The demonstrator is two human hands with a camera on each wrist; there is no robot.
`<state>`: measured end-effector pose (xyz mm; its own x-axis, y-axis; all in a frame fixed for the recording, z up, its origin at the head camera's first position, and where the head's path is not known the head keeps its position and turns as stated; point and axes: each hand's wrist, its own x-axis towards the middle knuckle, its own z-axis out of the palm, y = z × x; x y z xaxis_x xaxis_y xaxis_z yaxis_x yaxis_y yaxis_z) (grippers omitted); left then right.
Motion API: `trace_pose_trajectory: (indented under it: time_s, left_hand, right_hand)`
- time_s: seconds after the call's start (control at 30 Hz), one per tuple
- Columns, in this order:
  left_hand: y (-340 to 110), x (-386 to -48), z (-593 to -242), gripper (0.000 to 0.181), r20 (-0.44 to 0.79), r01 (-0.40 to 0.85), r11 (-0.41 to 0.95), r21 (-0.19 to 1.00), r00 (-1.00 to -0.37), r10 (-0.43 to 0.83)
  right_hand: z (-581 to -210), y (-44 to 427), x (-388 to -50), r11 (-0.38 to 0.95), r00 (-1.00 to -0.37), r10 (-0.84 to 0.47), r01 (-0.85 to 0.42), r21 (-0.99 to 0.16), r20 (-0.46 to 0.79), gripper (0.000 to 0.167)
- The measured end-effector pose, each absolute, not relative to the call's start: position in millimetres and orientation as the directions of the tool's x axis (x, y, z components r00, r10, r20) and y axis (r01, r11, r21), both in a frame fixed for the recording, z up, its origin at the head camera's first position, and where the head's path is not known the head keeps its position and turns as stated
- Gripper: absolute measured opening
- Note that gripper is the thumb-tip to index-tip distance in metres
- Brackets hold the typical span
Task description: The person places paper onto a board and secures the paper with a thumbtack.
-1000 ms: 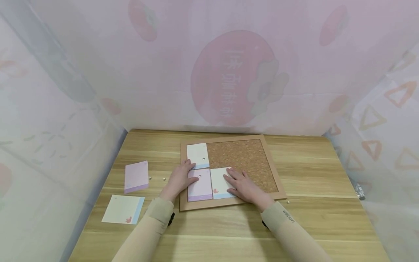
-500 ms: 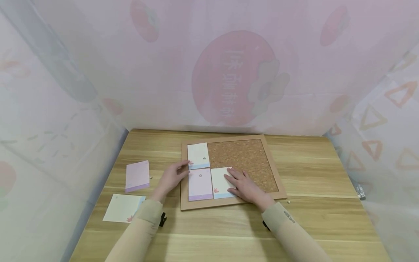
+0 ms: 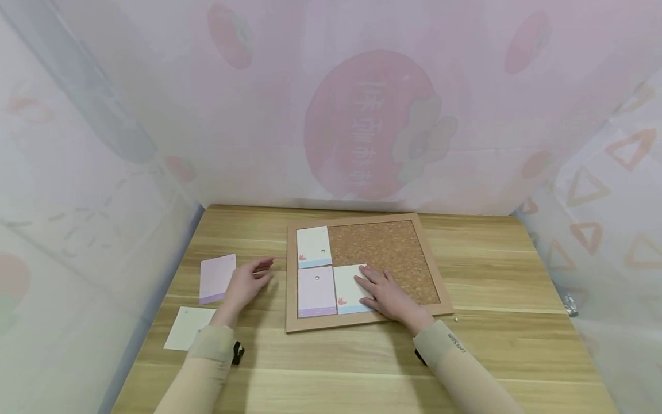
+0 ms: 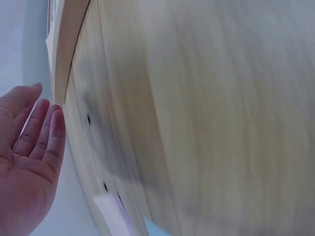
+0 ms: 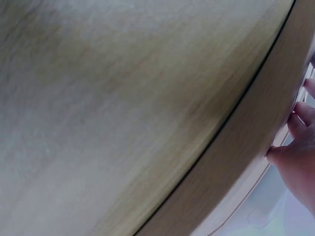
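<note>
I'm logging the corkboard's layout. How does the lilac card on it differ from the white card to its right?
The lilac card has a purple bottom band; the white card has a blue one. The lilac card carries a small shiny stud; the white card shows none on its visible part. The lilac card is fully visible; the white card is partly covered. Both lie on the corkboard, side by side.

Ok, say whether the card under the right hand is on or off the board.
On: the card lies inside the board's frame, the right hand resting on it.
</note>
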<state>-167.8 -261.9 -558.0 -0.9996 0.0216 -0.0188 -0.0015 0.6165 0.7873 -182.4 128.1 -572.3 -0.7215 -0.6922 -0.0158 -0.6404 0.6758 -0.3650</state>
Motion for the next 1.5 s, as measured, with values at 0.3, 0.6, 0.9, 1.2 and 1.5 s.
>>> trace_pose_trajectory:
  time_s: [0.3,0.6,0.9,1.2,1.5]
  left_hand:
    - [-304,-153,-553,0.037,0.034,-0.019,0.74,0.672,-0.998,-0.057]
    - [-326,-149,-553,0.035,0.001,-0.078,0.779,0.622,-0.995,-0.1]
    - [-326,-150,-562,0.026,0.012,-0.084,0.825,0.559,-0.994,-0.11]
    - [-325,-152,-567,0.016,0.042,-0.074,0.821,0.565,-0.992,-0.119]
    - [-327,-152,-567,0.009,0.034,-0.105,0.811,0.576,-0.988,-0.151]
  right_hand:
    - [-573,129,-182,0.677,-0.725,-0.688,-0.637,-0.37,-0.011,0.059]
    - [-577,129,-182,0.673,-0.722,-0.692,-0.645,-0.363,0.0,0.059]
    - [-577,129,-182,0.678,-0.724,-0.69,-0.642,-0.358,-0.011,0.06]
    - [-576,129,-181,0.685,-0.731,-0.682,-0.628,-0.37,-0.023,0.06]
    - [-576,129,-181,0.681,-0.73,-0.684,-0.63,-0.373,-0.014,0.06]
